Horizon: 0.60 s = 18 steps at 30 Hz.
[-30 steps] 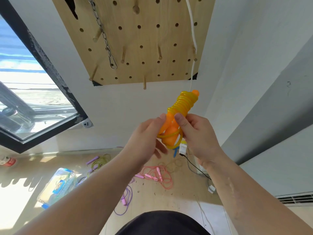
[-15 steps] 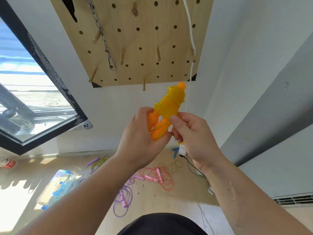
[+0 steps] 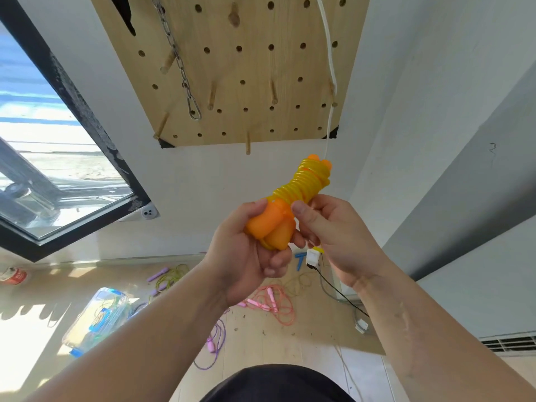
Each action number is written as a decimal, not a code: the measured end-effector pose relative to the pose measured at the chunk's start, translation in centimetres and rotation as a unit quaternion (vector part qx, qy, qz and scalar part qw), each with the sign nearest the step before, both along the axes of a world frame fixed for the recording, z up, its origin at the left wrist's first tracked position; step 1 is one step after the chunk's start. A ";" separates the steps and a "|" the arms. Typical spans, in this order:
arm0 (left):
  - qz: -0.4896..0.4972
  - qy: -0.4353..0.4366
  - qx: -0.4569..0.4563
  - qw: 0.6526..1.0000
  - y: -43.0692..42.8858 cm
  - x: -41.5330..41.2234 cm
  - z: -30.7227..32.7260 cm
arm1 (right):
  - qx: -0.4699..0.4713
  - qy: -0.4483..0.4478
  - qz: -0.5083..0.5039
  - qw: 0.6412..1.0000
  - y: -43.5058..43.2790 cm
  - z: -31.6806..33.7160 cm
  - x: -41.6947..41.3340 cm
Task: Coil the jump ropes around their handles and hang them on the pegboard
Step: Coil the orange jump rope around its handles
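Orange jump rope (image 3: 303, 185) looked fully coiled around its paired handles, held up just below the pegboard (image 3: 255, 65) but not yet hung. The left hand (image 3: 246, 256) gripped the handle ends with its fingers curled round them, and the right hand (image 3: 333, 236) pinched the coil's base. A pink jump rope (image 3: 272, 303) and a purple jump rope (image 3: 216, 343) lay loose on the floor (image 3: 290, 349), apparently left to coil.

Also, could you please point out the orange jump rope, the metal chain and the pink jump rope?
orange jump rope (image 3: 304, 184): head view, on the yellow cord coiled round its handles.
metal chain (image 3: 181, 71): head view, on a link midway down.
pink jump rope (image 3: 271, 298): head view, on one of its handles.
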<state>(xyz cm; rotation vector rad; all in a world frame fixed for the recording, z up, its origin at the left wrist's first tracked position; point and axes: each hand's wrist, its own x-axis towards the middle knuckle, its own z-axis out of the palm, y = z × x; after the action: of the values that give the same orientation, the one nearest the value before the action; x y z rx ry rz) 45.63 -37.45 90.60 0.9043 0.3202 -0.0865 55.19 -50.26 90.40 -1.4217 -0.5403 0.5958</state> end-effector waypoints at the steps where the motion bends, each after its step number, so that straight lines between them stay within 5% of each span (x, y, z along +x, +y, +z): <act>1: -0.017 0.008 0.016 1.000 0.1 0.0 0.2 | -0.001 0.006 -0.014 1.000 0.0 -0.1 -0.1; 5: 0.090 0.056 0.255 0.961 0.2 0.2 0.2 | -0.022 -0.001 -0.105 0.994 0.2 -0.7 -0.3; 7: 0.167 0.027 0.435 0.885 0.0 -0.1 0.0 | -0.032 -0.009 -0.147 0.989 0.3 -0.8 -0.3; 10: 0.136 -0.021 0.636 0.759 -0.9 -0.4 -0.5 | -0.031 0.010 -0.183 0.983 1.0 -0.8 -0.2; 13: 0.159 -0.031 0.707 0.688 -0.7 0.2 -1.4 | -0.038 0.009 -0.186 0.982 1.7 -0.7 -0.5; 18: 0.197 -0.033 0.710 0.675 0.7 0.2 -0.8 | -0.041 -0.031 -0.095 0.994 1.0 0.5 -0.2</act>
<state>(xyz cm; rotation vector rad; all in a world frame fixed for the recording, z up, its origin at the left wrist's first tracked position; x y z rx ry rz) 45.82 -36.72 89.77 2.3701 0.5039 0.7149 54.99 -49.22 90.88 -1.5531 -0.4285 0.4264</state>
